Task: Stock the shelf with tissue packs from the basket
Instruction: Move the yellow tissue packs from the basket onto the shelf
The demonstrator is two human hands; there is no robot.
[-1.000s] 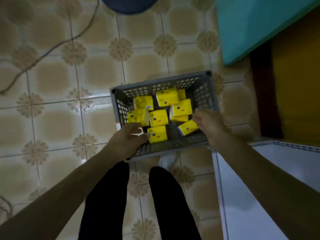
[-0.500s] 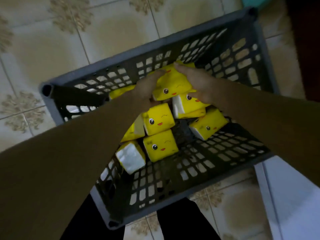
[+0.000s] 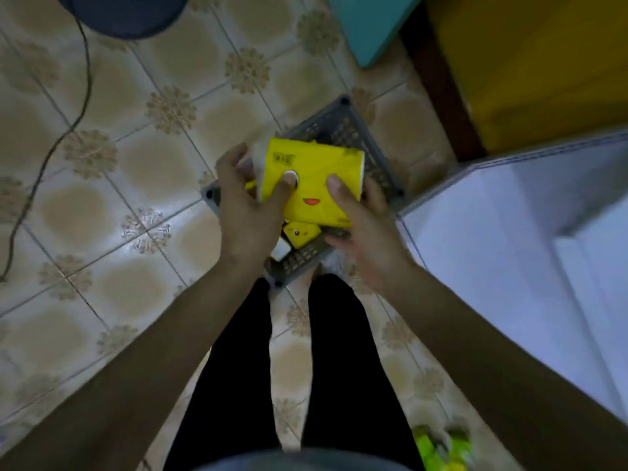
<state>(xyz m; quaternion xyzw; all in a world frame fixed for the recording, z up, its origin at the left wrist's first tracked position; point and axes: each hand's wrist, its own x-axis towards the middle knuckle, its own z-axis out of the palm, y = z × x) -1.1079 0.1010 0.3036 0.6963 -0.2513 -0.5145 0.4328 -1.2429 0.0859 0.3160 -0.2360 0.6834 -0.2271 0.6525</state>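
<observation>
Gripping a yellow tissue pack (image 3: 319, 164) from both ends, the left hand (image 3: 244, 215) and the right hand (image 3: 365, 229) are holding it in the air above the grey plastic basket (image 3: 343, 130). Each thumb is pressing on the pack's printed face. The left fingers are curling round its white end, while the right fingers are lying behind it, out of sight. The pack and the hands are covering most of the basket, which is sitting on the tiled floor (image 3: 136, 215), so only two corners and strips of mesh are showing. Between the wrists, a smaller-looking yellow pack (image 3: 300, 232) and a white-ended pack (image 3: 280, 252) are peeking out from inside the basket; how many more are lying under the hands cannot be told. The white shelf (image 3: 492, 232) is standing just right of the basket, cut off by the frame edge. A dark cable (image 3: 86, 79) is trailing across the floor on the left. A dark round object (image 3: 125, 11) and a teal slab (image 3: 370, 25) are running off the top edge. Something blurred and green (image 3: 441, 447) is lying near the bottom edge, too smeared to name. The person's dark-trousered legs (image 3: 339, 351) are hiding the floor below.
</observation>
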